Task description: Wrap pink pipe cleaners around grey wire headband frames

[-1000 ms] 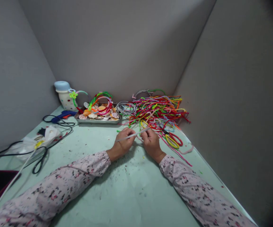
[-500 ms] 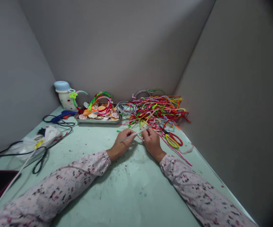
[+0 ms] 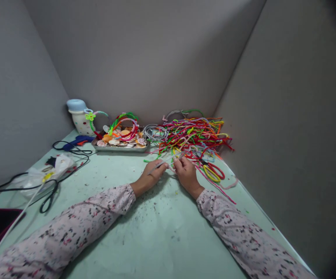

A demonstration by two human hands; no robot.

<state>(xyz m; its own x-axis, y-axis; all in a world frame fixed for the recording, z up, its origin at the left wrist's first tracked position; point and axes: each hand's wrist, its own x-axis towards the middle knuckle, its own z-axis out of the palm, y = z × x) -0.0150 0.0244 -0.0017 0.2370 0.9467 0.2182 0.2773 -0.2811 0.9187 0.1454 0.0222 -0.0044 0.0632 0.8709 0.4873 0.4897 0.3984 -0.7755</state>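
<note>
My left hand (image 3: 152, 175) and my right hand (image 3: 185, 173) rest close together on the pale green table (image 3: 162, 232), both pinching one thin pale grey pipe cleaner (image 3: 168, 161). It runs slanted from my left fingers up to the right past my right fingertips. Just beyond my hands lies a big tangled heap of coloured pipe cleaners (image 3: 195, 135), and yellow and red loops (image 3: 212, 172) lie to the right of my right hand.
A metal tray (image 3: 120, 147) of shells and bent pipe cleaners stands at the back, beside a dotted jar with a blue lid (image 3: 79, 116). A blue glue gun (image 3: 76, 142), black cables, scissors (image 3: 49, 197) and a plastic bag (image 3: 40, 174) lie at the left. Grey walls close in.
The grey pipe cleaner has slid to the right through my left fingers; its free left end has shortened. Both hands stay nearly in place.
</note>
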